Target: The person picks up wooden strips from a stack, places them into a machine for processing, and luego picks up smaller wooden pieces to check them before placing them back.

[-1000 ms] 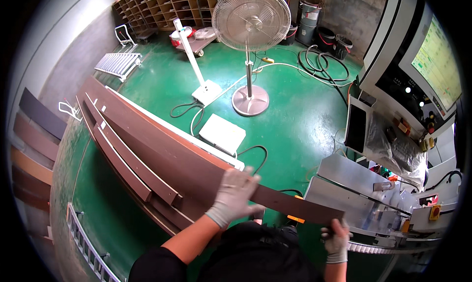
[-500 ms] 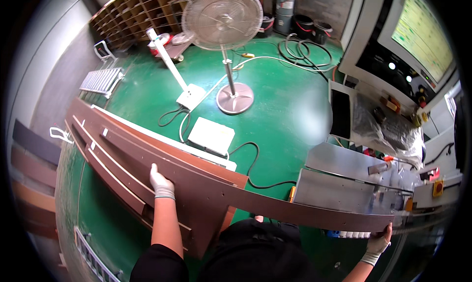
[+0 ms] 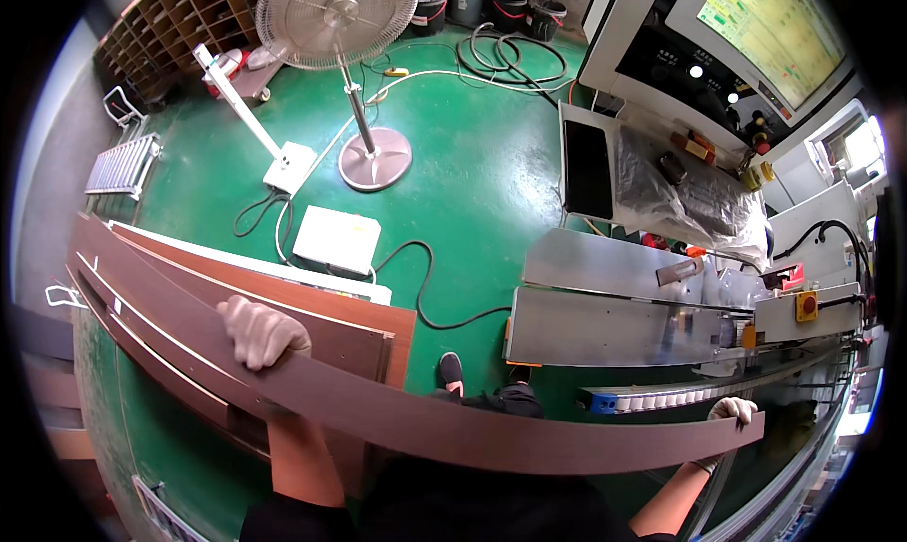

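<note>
bright, even overhead light; sharp centre, strong fisheye bending, black vignette at the rim.

A glossy green floor [image 3: 472,173] carries a pedestal fan [image 3: 338,17]; behind the fan stand wooden pigeonhole shelves [image 3: 165,22], right of it coiled cables [image 3: 515,55] and a lit control screen [image 3: 770,27].

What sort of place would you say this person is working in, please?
Probably a woodworking or panel-processing workshop: a green painted floor, stacked long brown boards, and a grey metal machine with a control screen.
</note>
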### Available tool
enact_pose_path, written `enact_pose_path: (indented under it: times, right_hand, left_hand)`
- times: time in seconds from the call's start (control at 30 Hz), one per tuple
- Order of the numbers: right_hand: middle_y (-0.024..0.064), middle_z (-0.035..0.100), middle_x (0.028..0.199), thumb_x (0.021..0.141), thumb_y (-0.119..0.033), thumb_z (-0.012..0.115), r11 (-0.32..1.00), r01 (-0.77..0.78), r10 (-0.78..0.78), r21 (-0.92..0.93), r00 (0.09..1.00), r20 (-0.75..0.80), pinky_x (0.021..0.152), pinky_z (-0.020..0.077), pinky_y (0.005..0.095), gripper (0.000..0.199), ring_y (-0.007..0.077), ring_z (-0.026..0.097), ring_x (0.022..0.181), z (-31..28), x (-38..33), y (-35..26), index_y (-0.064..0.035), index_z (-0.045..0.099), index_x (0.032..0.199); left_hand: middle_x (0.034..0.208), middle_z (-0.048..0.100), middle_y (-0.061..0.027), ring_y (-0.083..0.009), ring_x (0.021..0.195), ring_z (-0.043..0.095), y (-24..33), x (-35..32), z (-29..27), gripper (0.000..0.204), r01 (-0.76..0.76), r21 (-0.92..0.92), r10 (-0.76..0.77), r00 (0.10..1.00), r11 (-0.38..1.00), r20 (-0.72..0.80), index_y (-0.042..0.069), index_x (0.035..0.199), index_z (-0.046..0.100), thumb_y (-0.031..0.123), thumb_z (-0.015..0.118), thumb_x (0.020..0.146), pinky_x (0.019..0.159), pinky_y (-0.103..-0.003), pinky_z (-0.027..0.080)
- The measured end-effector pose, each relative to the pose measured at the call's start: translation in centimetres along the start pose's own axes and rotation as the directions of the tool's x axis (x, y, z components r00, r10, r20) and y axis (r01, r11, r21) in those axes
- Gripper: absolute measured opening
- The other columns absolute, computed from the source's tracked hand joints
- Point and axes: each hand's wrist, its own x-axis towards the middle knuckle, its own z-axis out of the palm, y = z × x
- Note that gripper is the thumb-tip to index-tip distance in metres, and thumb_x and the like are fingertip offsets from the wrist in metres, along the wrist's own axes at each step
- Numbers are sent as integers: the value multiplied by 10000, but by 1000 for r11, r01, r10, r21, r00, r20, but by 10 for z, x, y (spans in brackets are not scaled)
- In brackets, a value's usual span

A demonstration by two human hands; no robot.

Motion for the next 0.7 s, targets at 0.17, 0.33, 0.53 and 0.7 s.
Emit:
enact_pose_path:
  times: [0.17, 0.33, 0.53, 0.7]
  right_hand:
    - [-18, 621, 644, 1002, -210, 570, 994, 94, -86, -49, 986, 140, 608, 445, 273, 193, 118, 591, 606, 18, 6, -22, -80, 630, 873]
    - [-31, 590, 629, 977, -152, 578, 989, 121, -116, -89, 992, 58, 585, 428, 268, 203, 101, 584, 599, 24, 7, -13, -106, 589, 780]
    - [-23, 596, 629, 961, -171, 584, 991, 129, -129, -27, 992, -14, 578, 417, 277, 196, 101, 577, 596, 0, 8, 3, -114, 599, 775]
    - [-76, 610, 801, 940, -446, 541, 914, 119, 71, 388, 895, -441, 605, 445, 341, 279, 111, 528, 633, -88, -2, -14, -199, 670, 956]
  left_hand:
    - [568, 521, -19, -158, 501, 527, 3, -6, 20, 564, 37, -108, -17, 983, 993, 181, 119, 703, 463, 367, 174, 1118, 570, -303, 463]
    - [560, 530, -21, -161, 482, 505, -3, -10, 18, 581, 68, -91, -50, 981, 993, 188, 127, 698, 459, 370, 125, 1107, 606, -317, 479]
    - [581, 499, 2, -144, 511, 488, -1, -15, 17, 453, 34, -62, -22, 984, 998, 179, 131, 733, 458, 282, 240, 1100, 613, -287, 454]
    - [692, 356, 69, -81, 602, 363, 21, -11, -8, 210, -5, 63, 18, 979, 998, -205, 147, 839, 451, 162, 417, 1046, 622, -273, 374]
